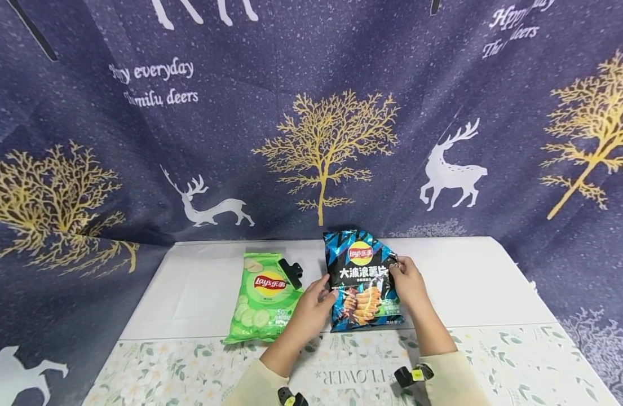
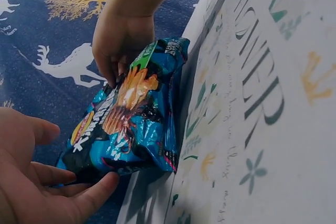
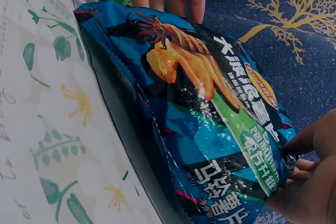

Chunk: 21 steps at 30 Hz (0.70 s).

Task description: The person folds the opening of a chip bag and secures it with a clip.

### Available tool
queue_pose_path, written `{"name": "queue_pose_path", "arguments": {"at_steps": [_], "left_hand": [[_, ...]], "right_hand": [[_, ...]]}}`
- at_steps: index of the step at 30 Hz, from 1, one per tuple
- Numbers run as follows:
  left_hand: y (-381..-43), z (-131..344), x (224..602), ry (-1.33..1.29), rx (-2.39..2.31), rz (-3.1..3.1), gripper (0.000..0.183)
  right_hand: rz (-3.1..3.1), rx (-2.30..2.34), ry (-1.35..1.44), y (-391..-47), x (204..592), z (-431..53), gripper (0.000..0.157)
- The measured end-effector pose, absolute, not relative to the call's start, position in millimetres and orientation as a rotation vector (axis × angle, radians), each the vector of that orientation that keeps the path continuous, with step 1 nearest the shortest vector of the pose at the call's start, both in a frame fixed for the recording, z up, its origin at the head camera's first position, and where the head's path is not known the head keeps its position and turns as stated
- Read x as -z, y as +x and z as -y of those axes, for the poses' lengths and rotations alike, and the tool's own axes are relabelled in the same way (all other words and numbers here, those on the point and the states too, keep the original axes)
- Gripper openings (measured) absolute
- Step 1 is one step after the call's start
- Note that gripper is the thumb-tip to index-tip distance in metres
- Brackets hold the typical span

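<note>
A blue and black Lay's chip bag [image 1: 361, 301] is between the two hands, its printed front facing up. The right hand [image 1: 411, 286] pinches its right edge, thumb in front and fingers behind, as the right wrist view also shows. At the bag's left edge is the left hand [image 1: 311, 311]; in the left wrist view its fingers [image 2: 94, 195] are extended beside the bag and the thumb stands apart from it. Left of this hand lies a green Lay's chip bag [image 1: 252, 299]. A black clip [image 1: 291, 274] sits at that bag's upper right corner.
Both bags are on a white table [image 1: 458, 282] whose near part has a floral cover [image 1: 179, 366] with the word FLOWER. Behind the table hangs a dark blue cloth [image 1: 230, 141] printed with deer and golden trees. Each wrist wears a black strap-on device [image 1: 412, 374].
</note>
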<state>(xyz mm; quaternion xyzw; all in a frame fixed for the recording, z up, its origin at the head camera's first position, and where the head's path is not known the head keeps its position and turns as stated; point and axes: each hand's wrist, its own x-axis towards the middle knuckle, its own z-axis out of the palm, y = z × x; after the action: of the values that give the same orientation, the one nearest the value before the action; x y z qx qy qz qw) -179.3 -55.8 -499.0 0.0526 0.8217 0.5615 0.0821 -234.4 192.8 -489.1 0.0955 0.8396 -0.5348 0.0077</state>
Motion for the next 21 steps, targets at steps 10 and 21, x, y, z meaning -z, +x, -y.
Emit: {"name": "queue_pose_path", "arguments": {"at_steps": [10,21], "left_hand": [[-180.5,60.4,492.6,0.15,-1.695,-2.476,0.062],[-184.4,67.0,486.2,0.091,-1.826,-2.507,0.058]], "right_hand": [[-2.55,1.859,0.28,-231.6,482.7,-188.9,0.036],[-2.547,2.002,0.193,-228.8,478.0,-182.8,0.03]]}}
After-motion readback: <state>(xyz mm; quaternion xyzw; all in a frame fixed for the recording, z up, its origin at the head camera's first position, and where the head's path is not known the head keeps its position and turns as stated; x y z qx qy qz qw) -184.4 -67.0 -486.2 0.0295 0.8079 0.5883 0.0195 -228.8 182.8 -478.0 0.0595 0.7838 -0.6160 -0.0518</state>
